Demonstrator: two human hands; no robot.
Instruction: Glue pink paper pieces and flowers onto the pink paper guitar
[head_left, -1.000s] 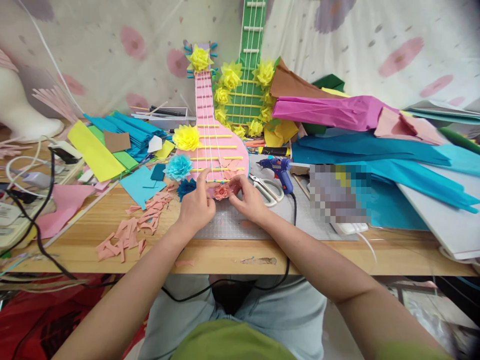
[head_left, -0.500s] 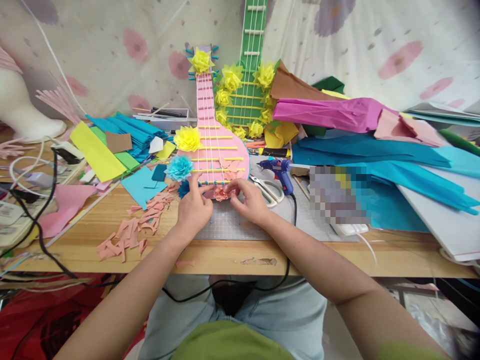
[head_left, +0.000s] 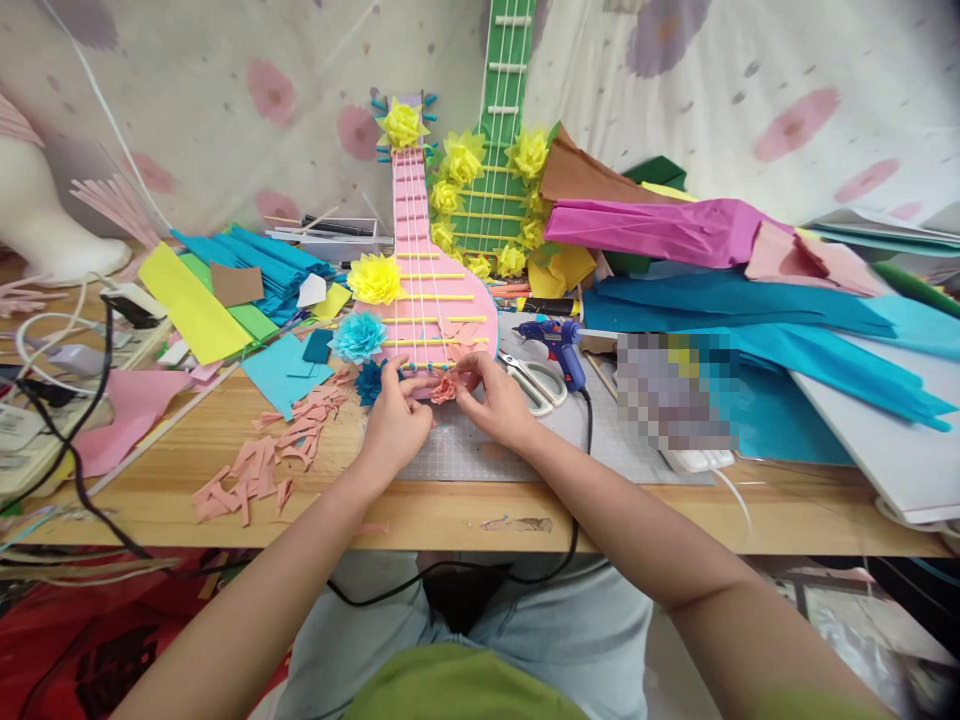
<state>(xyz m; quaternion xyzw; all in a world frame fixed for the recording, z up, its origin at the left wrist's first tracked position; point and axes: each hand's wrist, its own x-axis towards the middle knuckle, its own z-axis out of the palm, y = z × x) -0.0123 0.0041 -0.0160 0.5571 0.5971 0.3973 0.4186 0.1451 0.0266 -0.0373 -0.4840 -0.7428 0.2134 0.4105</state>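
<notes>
A pink toy lute [head_left: 442, 300], apparently handmade, lies on the cutting mat with its neck pointing away from me. White strings and yellow strips cross its body. A small coral paper flower [head_left: 443, 388] sits at its lower edge, pinched by the fingers of my right hand [head_left: 495, 402]. To its left, my left hand [head_left: 396, 420] rests against the lower rim, fingers apart and holding nothing that I can see. Beside those fingers is a dark blue paper flower [head_left: 368, 382], partly covered. Above it are a light blue flower [head_left: 358, 337] and a yellow flower [head_left: 376, 279].
Right of the lute lie white-handled scissors [head_left: 536, 385] and a blue glue gun [head_left: 559, 345] with its black cord. Coral paper scraps [head_left: 259, 465] litter the left. A green instrument [head_left: 487, 210] stands behind; folded coloured paper [head_left: 660, 230] is piled right.
My left hand has shifted slightly right and its fingers have spread, showing more of the dark blue flower. My right hand stays at the coral flower, which shows more clearly.
</notes>
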